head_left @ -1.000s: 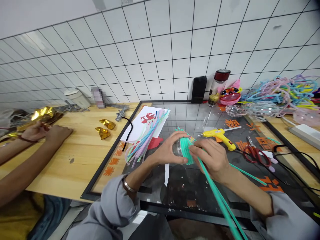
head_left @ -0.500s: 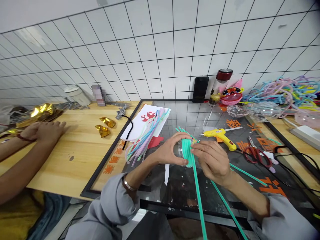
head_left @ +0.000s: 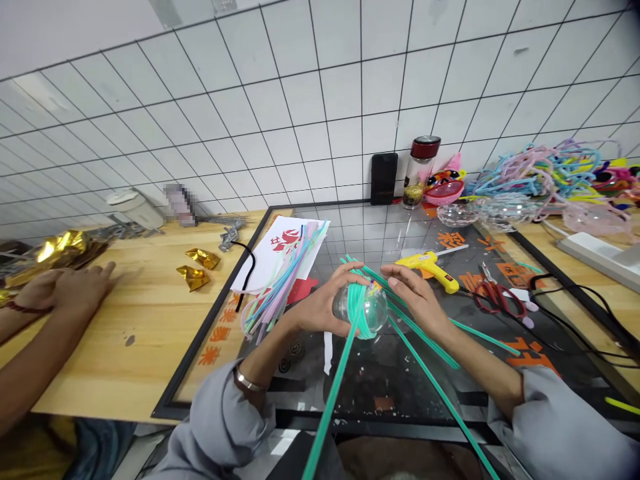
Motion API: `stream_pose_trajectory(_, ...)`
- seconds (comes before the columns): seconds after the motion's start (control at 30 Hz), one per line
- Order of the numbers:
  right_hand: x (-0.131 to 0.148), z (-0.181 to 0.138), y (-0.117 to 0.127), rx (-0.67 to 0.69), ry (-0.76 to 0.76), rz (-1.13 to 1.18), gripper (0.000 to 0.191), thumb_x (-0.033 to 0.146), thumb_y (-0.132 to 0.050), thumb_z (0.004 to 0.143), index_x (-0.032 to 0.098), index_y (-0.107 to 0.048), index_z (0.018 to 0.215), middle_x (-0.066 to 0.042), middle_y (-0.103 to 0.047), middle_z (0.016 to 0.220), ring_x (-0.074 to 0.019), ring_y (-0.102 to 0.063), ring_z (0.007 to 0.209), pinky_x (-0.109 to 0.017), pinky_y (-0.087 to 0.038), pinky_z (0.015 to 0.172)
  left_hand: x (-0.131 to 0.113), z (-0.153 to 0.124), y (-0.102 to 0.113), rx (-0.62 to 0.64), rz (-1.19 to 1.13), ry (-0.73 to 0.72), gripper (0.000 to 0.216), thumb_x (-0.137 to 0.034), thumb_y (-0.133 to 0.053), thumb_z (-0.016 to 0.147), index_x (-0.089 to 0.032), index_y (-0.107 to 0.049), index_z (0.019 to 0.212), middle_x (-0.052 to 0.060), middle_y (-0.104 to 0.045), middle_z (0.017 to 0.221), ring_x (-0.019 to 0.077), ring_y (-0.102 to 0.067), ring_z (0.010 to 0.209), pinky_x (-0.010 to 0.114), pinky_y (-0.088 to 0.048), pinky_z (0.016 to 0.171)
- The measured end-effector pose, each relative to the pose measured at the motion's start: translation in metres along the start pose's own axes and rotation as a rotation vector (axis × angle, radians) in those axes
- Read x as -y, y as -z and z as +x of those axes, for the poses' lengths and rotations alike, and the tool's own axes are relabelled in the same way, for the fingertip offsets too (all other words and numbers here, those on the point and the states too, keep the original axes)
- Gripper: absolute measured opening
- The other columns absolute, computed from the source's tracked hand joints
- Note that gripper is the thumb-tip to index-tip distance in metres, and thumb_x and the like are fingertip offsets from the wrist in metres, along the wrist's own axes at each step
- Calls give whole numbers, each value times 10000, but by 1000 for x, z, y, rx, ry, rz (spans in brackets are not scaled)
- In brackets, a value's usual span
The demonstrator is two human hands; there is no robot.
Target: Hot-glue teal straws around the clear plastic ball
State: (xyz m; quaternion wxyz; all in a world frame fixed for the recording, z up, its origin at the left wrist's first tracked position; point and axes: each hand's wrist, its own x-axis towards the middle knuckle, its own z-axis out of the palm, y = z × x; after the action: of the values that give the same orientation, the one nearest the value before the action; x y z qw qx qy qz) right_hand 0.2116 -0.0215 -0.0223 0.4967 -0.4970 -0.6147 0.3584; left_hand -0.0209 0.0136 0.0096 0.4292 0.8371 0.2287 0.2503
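Observation:
My left hand (head_left: 320, 308) is wrapped round a clear plastic ball (head_left: 367, 312), held above the dark glass mat (head_left: 435, 380). Several teal pipe cleaners (head_left: 356, 303) run over the ball; their long ends trail down toward me. My right hand (head_left: 417, 298) rests against the ball's right side, fingers stretched over the teal strands, apparently pressing them to the ball.
A yellow glue gun (head_left: 430, 262) and red scissors (head_left: 495, 297) lie right of my hands. A bundle of pastel pipe cleaners (head_left: 285, 280) lies on white paper at left. Another person's hands (head_left: 65, 287) rest on the wooden table beside gold foil pieces (head_left: 193, 275). Cables run at far right.
I have turned the ball, so its clear side now shows. The long teal ends have swung left. My right hand has opened and shifted to the ball's right side.

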Motion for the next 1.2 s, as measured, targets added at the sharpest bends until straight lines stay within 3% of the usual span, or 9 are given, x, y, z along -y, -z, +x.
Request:
stream_pose_trajectory(0.13,3,-2,-5,90,0,-25,443,564,-496,916,201,-716,1042,-78,-714,1048,-239,-643,1010,-432,-497,922,2,0,0,13,1,3,819,-388,-885,569,-270,-514,1290,147,-302,1537,383,-241,1487,594,-207,1201)
stream_pose_trajectory(0.6,15,-5,-8,182,162,-4,389,502,-539,926,228,-658,1175,-76,-666,1125,-219,-624,1052,-417,-502,943,1,2,-4,-29,-6,-5,822,-378,-869,584,-269,-509,1314,140,-382,1492,373,-302,1459,595,-226,1196)
stream_pose_trajectory(0.8,13,-9,-11,210,208,-10,502,501,-610,885,256,-560,1320,-98,-607,1293,-257,-557,1228,-473,-446,1048,6,3,-6,-95,-82,-8,798,-419,-852,601,-256,-530,1313,135,-463,1424,357,-395,1397,560,-265,1187)
stream_pose_trajectory(1.03,11,-13,-11,232,117,6,592,522,-586,896,257,-457,1410,-116,-531,1425,-269,-503,1313,-511,-402,1103,7,4,-6,-111,-114,29,791,-430,-853,592,-230,-548,1294,131,-489,1402,348,-457,1341,520,-320,1168)
stream_pose_trajectory(1.2,10,-16,-12,229,175,-38,614,504,-585,901,276,-412,1444,-109,-496,1463,-268,-473,1343,-519,-391,1112,8,3,-6,-123,-135,39,781,-431,-849,588,-235,-554,1285,123,-501,1390,343,-475,1326,511,-334,1161)
